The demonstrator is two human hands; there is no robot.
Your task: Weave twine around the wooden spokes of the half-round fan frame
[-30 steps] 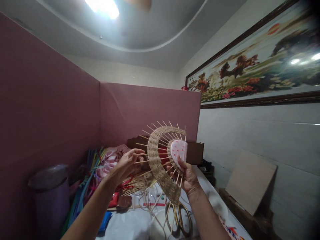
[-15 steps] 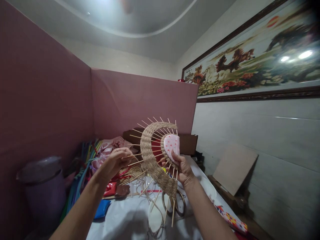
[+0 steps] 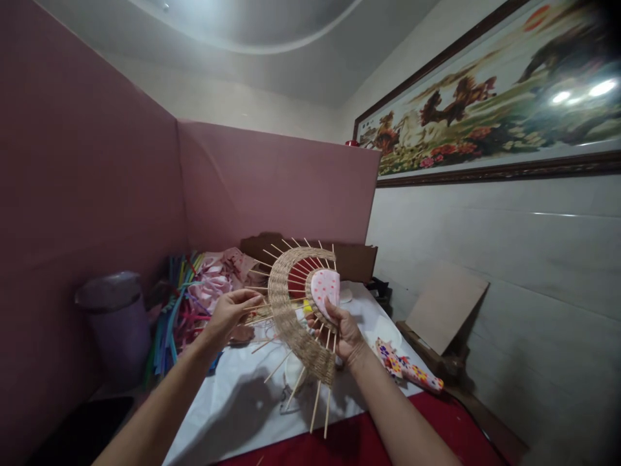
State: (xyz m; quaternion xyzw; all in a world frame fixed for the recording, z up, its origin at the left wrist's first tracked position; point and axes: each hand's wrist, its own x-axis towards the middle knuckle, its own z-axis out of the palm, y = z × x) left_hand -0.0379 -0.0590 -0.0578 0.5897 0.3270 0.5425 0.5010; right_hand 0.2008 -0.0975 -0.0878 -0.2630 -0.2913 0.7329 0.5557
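Note:
A half-round woven fan frame (image 3: 286, 307), with thin sticks fanning out beyond its twine band, hangs upright above the table. Its small inner half-disc (image 3: 326, 289) is covered in pink dotted fabric. My right hand (image 3: 343, 329) grips this inner part, thumb over the fabric and fingers behind the sticks. At the outer edge on the left, my left hand (image 3: 237, 312) is closed, fingertips pinched at the sticks and twine; exactly what they pinch is too small to tell.
White sheet (image 3: 233, 401) and red cloth (image 3: 359, 446) cover the table. Pink ribbons (image 3: 211, 291) and coloured strips (image 3: 167, 323) lie at left, beside a lidded-looking bin (image 3: 119, 323). A floral item (image 3: 407, 369) lies right; a brown board (image 3: 356, 262) stands behind.
The view has shifted, showing more red cloth at the front. The woven frame and both hands sit slightly further left in view; my right hand keeps its grip.

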